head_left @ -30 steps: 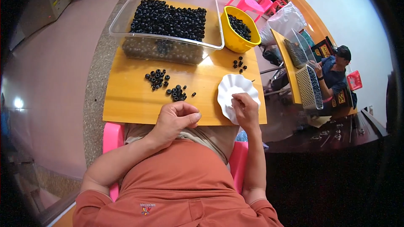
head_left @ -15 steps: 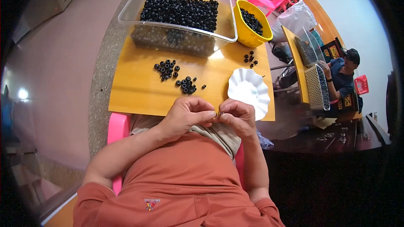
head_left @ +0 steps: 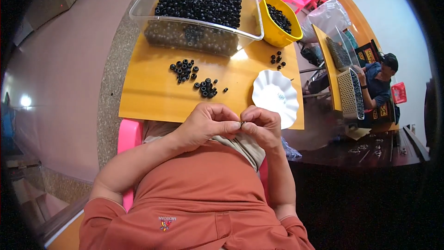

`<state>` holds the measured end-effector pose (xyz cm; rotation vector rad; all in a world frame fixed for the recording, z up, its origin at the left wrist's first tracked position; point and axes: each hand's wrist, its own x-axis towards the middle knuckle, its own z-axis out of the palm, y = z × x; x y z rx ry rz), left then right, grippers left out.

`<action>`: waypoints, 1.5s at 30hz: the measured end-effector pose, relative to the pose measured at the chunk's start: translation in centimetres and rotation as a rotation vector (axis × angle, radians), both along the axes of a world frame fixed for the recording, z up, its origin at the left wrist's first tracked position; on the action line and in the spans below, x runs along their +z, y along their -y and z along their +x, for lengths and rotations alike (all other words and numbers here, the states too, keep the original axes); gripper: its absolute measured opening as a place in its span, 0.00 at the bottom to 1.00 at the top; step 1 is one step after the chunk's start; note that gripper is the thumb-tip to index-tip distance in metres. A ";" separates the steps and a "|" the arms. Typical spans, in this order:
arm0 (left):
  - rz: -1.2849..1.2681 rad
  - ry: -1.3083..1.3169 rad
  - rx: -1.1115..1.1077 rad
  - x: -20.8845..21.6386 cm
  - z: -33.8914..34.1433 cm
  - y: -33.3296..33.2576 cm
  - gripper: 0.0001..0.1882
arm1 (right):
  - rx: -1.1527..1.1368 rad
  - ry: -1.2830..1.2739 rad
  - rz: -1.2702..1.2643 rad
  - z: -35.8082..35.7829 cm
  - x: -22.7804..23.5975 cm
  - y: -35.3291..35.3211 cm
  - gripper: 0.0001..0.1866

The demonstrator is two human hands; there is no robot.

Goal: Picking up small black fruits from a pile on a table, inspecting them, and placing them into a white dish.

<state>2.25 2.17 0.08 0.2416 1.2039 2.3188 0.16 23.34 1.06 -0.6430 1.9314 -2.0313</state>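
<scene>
Thumb and forefinger of my left hand (head_left: 206, 124) are pinched together just beyond my lap, at the table's near edge. Touching them from the right are the pinched fingertips of my right hand (head_left: 263, 124). A tiny dark piece shows where the fingertips meet; its kind is too small to make out. Right beyond my right hand lies a white scalloped dish (head_left: 263, 88) with small greenish marks or bits in its middle. Two loose piles of black round bead-like pieces with holes, one pile (head_left: 184, 70) farther off and another pile (head_left: 206, 88) nearer, lie beyond my left hand.
A clear plastic bin (head_left: 203, 23) of black pieces stands at the back of the yellow table (head_left: 152, 97). Beside it are a yellow tub (head_left: 277, 37) and several loose black pieces (head_left: 277, 59). To the right, a person (head_left: 380, 78) sits near a white perforated basket (head_left: 347, 95).
My fingertips have drawn closer together around the tiny piece. The table and the things on it have shifted slightly in view; nothing on the table has visibly been moved.
</scene>
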 end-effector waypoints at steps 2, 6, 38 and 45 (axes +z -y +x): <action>-0.001 0.021 -0.001 0.0 0.0 0.0 0.07 | 0.004 -0.001 0.007 0.0 0.0 0.0 0.05; 0.006 0.036 -0.009 -0.1 -0.1 0.1 0.07 | 0.024 -0.037 0.028 0.2 0.6 0.4 0.06; 0.160 0.213 -0.015 -0.7 0.4 -0.2 0.08 | -0.369 -0.783 0.385 3.7 -0.2 2.8 0.10; 0.169 0.222 0.047 -0.1 0.2 -0.1 0.09 | -0.170 -0.323 0.186 1.3 0.6 1.1 0.06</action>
